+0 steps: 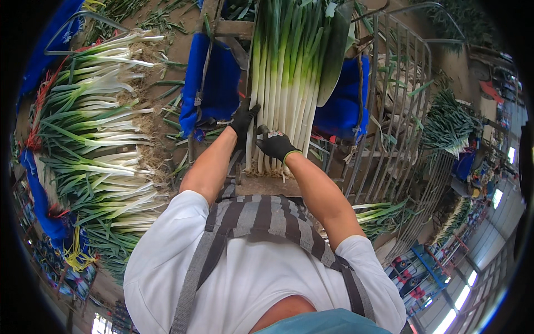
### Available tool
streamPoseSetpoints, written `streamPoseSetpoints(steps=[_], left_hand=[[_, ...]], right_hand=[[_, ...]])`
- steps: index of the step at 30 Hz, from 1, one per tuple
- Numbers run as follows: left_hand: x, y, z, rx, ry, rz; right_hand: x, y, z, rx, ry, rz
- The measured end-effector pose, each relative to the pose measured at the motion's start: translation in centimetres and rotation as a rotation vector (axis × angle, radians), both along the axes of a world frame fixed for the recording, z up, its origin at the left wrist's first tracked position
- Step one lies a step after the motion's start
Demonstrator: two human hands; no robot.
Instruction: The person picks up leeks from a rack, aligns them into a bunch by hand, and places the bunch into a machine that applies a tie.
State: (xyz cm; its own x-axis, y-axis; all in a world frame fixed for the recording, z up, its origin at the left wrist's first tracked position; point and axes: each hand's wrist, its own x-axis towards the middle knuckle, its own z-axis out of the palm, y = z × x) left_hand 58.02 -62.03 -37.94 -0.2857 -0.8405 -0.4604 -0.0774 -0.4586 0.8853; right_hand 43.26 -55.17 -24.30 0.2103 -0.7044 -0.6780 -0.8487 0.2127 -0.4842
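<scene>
Long leeks (288, 83) lie side by side in front of me, green leaves away from me and white stalks towards my body. Their roots rest near a wooden board (267, 186) at my waist. My left hand (244, 119), in a black glove, is against the left side of the row, its thumb by the outermost stalk and its fingers partly hidden. Over the lower white stalks lies my right hand (277, 144), in a similar glove with a green cuff edge. Its fingers are bent; whether they grip a stalk cannot be told.
Left of me, a long heap of loose leeks (108, 129) has its roots turned my way. Blue cloth (215, 79) hangs on the frame at both sides. Rightwards stands a metal rack (384, 125), with a leek pile (448, 121) beyond. Leaf scraps litter the ground.
</scene>
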Motion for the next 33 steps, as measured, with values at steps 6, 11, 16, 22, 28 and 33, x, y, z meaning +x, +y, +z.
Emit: streamPoseSetpoints(steps=[6,11,16,22,28,33], left_hand=[[3.0,-1.1,1.9,0.179,0.078,-0.144],[1.2,0.8,7.3,0.127,0.009,-0.067],[1.8,1.1,6.4,0.473,0.202,-0.186],[3.2,2.4,7.1,0.438,0.062,-0.323],[5.2,5.0,6.9,0.320,0.010,-0.447],[6.6,9.3,4.0,0.296,0.028,-0.459]], right_hand=[[0.7,0.0,-0.3,0.040,-0.073,0.041],[0.9,0.6,0.1,-0.010,-0.097,0.034],[-0.9,3.1,-0.1,-0.178,-0.317,-0.221],[-3.1,7.7,-0.7,-0.037,-0.145,-0.446],[-1.8,8.5,-0.5,0.074,-0.127,-0.258],[-1.7,9.2,-0.1,0.052,-0.085,-0.173]])
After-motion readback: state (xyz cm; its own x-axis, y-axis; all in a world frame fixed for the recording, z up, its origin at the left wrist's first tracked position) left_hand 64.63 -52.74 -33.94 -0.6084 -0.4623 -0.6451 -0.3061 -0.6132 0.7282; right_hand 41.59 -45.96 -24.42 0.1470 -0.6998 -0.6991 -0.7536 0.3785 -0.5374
